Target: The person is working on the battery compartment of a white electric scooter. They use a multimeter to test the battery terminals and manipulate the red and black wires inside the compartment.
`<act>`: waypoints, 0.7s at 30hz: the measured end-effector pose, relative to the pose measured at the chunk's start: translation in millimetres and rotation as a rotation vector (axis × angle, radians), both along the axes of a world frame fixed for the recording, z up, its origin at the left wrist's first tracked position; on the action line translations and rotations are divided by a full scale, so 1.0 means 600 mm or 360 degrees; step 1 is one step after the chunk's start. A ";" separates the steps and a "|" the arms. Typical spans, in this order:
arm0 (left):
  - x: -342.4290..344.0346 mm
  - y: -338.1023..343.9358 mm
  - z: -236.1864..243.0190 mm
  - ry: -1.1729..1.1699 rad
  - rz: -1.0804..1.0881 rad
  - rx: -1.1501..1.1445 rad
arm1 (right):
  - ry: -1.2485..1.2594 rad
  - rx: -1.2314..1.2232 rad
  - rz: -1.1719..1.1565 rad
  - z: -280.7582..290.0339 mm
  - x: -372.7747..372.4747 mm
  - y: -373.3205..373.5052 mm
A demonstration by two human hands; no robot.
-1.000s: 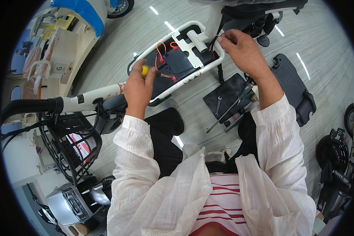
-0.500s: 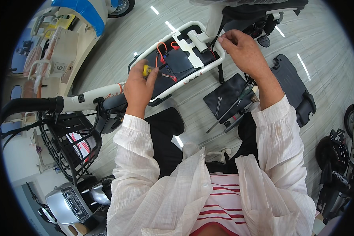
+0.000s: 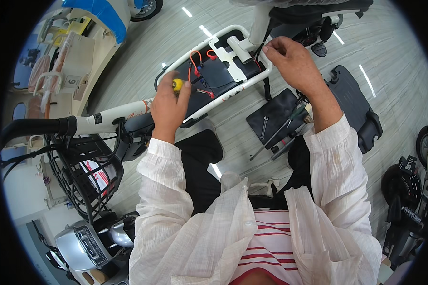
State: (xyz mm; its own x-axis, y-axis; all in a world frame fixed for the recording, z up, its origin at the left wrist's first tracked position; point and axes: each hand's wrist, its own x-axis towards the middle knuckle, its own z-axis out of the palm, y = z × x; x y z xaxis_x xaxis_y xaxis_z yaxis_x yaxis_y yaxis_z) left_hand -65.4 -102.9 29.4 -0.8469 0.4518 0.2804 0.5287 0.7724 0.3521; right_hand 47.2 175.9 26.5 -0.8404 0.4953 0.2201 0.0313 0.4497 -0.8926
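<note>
Beside the right knee, on the pale floor (image 3: 235,142): black pad (image 3: 257,118) bearing 1 wrench (image 3: 265,126); dark moulded panel (image 3: 349,97) lies farther right. Next out, left hand (image 3: 169,105): fingers curled, thumb opposed, pinching a yellow handle (image 3: 177,84). Handle is over the left end of the black tray (image 3: 195,105), within the white tubular frame (image 3: 253,81); rest of the tool not clearly distinguishable. Right hand (image 3: 290,59), at the frame's right end near dark cables: thumb and forefinger bent toward each other; cannot tell whether the tips meet or pinch anything. Mid-tray, between the 2 hands: orange wires (image 3: 190,61) with red fittings, then white bracket plate (image 3: 230,64) crossing the tray. Farthest, upper left: beige vehicle (image 3: 97,61), part blue-covered, standing apart from the frame.
</note>
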 end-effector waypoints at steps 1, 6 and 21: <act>-0.001 -0.001 -0.002 0.0049 -0.0044 0.0034 | 0.0000 0.0007 0.0000 0.000 0.000 0.000; 0.011 0.012 0.008 -0.0255 -0.0006 0.0166 | 0.0002 0.0032 0.0002 -0.004 -0.001 0.000; -0.001 0.000 -0.005 -0.0314 -0.0151 0.0325 | -0.0284 0.0027 0.0101 0.009 0.003 -0.003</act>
State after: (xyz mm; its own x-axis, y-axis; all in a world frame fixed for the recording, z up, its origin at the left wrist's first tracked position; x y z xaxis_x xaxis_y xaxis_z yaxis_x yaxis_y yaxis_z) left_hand -65.8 -102.7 26.3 -0.8509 0.4825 0.2079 0.5009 0.6255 0.5982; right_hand 49.0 174.2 32.1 -0.8963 0.4375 0.0722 0.1598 0.4705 -0.8678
